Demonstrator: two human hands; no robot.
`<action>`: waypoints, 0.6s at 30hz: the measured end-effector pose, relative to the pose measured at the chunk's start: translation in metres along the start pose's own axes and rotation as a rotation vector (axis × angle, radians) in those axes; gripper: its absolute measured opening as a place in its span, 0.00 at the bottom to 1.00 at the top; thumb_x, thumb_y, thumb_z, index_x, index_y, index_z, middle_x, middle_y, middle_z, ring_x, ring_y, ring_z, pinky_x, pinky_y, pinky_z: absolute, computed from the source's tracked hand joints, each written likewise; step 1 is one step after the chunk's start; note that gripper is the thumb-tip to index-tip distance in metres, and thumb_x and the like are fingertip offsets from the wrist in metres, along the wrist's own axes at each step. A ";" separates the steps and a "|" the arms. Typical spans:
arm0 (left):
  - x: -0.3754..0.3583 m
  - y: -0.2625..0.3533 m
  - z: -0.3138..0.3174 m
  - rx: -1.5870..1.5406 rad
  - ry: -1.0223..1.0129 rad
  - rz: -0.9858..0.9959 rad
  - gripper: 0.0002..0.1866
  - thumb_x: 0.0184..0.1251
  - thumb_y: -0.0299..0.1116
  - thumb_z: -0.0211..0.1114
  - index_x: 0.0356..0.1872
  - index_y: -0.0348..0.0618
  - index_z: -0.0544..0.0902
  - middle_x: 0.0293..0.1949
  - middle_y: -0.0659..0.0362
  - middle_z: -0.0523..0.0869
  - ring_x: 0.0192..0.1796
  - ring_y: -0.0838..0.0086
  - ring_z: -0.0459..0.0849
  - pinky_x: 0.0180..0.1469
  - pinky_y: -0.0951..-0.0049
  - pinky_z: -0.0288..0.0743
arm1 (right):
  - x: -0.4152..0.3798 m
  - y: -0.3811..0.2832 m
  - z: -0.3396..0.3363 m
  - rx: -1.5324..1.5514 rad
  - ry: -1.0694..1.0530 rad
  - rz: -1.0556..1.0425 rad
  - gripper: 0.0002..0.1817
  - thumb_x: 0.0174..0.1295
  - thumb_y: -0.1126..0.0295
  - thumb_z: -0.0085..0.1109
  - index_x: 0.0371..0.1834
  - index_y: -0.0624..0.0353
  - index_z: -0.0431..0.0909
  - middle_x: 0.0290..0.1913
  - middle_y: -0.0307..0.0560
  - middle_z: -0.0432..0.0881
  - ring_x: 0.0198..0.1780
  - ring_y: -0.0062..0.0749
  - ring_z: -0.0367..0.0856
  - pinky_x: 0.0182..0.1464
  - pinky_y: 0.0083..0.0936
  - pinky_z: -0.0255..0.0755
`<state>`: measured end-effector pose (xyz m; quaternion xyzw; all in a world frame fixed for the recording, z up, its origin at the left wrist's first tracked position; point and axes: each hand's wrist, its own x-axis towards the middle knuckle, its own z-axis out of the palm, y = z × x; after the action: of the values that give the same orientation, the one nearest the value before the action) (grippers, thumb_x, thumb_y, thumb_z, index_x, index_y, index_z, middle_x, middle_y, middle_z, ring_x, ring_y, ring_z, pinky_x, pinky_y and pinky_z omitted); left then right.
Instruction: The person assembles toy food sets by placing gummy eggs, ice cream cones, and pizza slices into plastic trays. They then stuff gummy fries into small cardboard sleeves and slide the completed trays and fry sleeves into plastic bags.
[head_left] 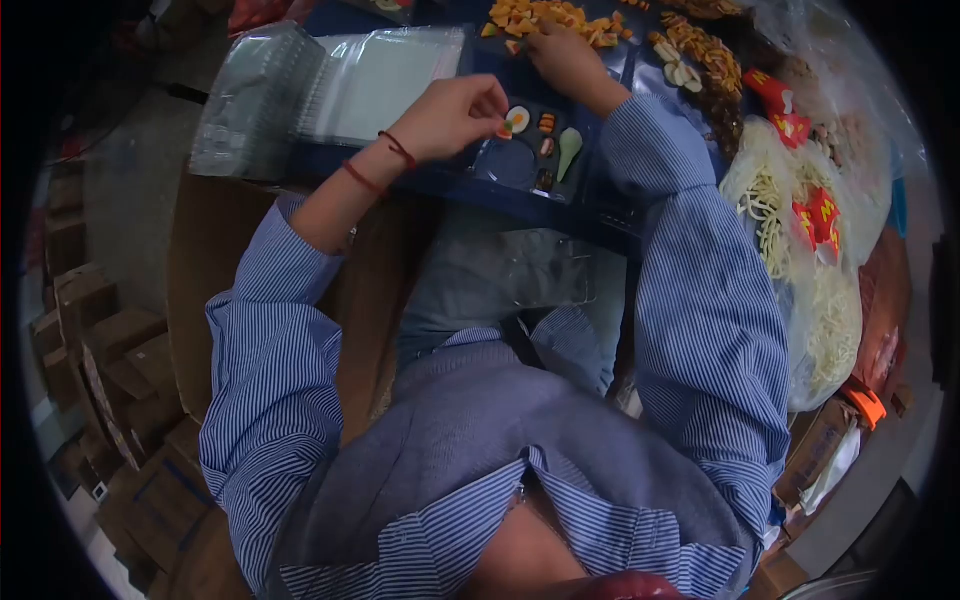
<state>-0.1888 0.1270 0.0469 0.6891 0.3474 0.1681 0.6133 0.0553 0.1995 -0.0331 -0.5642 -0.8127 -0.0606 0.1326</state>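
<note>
At table (pixel 440 182), near cartons (pixel 130 325), left fingers (pixel 488 92) seemingly pinch a trinket (pixel 506 130), right fingers (pixel 543 42) unclear.

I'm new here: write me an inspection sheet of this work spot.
Surface: blue worktop, partly covered.
Job's things: see-through tray holding an egg-like piece and a green spoon-shaped piece; orange pieces beyond.
Clutter: plastic sleeves at left; bagged pale pieces and red packets at right.
Hands: left hand at a red-green piece, grip unclear; right hand at the orange pieces.
Cables: dark strip beside the sleeves, possibly one.
Surroundings: cardboard boxes at left.
</note>
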 end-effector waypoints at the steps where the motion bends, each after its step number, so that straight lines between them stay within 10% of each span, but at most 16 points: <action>1: -0.009 0.001 0.010 0.220 0.006 0.032 0.07 0.64 0.25 0.64 0.42 0.37 0.81 0.39 0.57 0.88 0.40 0.70 0.87 0.44 0.74 0.80 | 0.000 0.004 0.001 0.022 -0.038 0.002 0.10 0.64 0.65 0.60 0.42 0.57 0.85 0.46 0.50 0.82 0.41 0.46 0.85 0.46 0.37 0.78; 6: -0.019 -0.020 0.028 0.803 0.082 0.374 0.06 0.61 0.27 0.64 0.38 0.41 0.84 0.47 0.54 0.82 0.42 0.62 0.84 0.44 0.67 0.78 | -0.001 0.025 0.001 0.107 -0.192 -0.009 0.12 0.63 0.66 0.62 0.47 0.55 0.84 0.43 0.51 0.85 0.42 0.43 0.85 0.47 0.34 0.79; 14: -0.052 -0.020 0.028 1.021 0.113 0.704 0.15 0.57 0.27 0.68 0.47 0.39 0.82 0.50 0.56 0.80 0.53 0.61 0.79 0.55 0.65 0.75 | -0.041 0.013 -0.080 0.982 -0.221 0.292 0.12 0.65 0.69 0.63 0.49 0.62 0.83 0.40 0.43 0.85 0.41 0.25 0.85 0.48 0.23 0.78; 18: -0.053 -0.031 0.027 1.011 0.116 0.730 0.16 0.54 0.27 0.71 0.45 0.39 0.81 0.48 0.56 0.81 0.54 0.60 0.79 0.55 0.65 0.76 | -0.060 0.022 -0.080 0.920 -0.233 0.327 0.12 0.65 0.70 0.63 0.50 0.61 0.83 0.40 0.45 0.86 0.38 0.25 0.84 0.48 0.21 0.78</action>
<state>-0.2172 0.0712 0.0222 0.9581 0.1587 0.2189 0.0948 0.1071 0.1338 0.0251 -0.5702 -0.6656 0.3889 0.2838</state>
